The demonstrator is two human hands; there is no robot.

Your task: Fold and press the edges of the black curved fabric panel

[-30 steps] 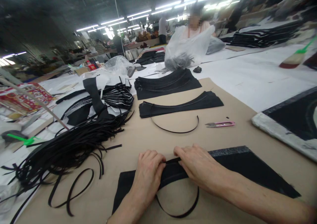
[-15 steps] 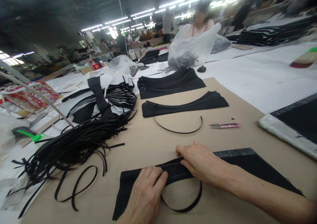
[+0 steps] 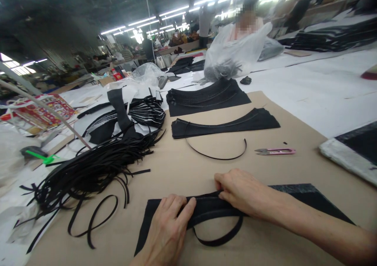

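Observation:
A black fabric piece [image 3: 207, 207] with a curved edge lies in front of me, its upper edge turned over. My left hand [image 3: 169, 225] presses on its left part, fingers bent and close together against the cloth. Farther right, my right hand [image 3: 240, 191] pinches the turned edge between thumb and fingers. From under the fabric a narrow black strip [image 3: 219, 241] loops out toward me. Beneath my right forearm lies black material with a shiny grey band [image 3: 294, 188]; whether it joins the piece is hidden.
Pink thread snips [image 3: 275, 151] and a thin black strip [image 3: 216, 158] lie beyond my hands. Two stacks of curved black pieces [image 3: 226, 125] sit farther back. Left is a heap of black strips [image 3: 97, 172]; right, a white-edged slab [image 3: 347, 160]. A person [image 3: 247, 24] is behind a plastic bag [image 3: 235, 56].
My left fingers have straightened slightly on the fabric. My right hand has shifted a little right along the edge, still pinching. The whole view has moved slightly.

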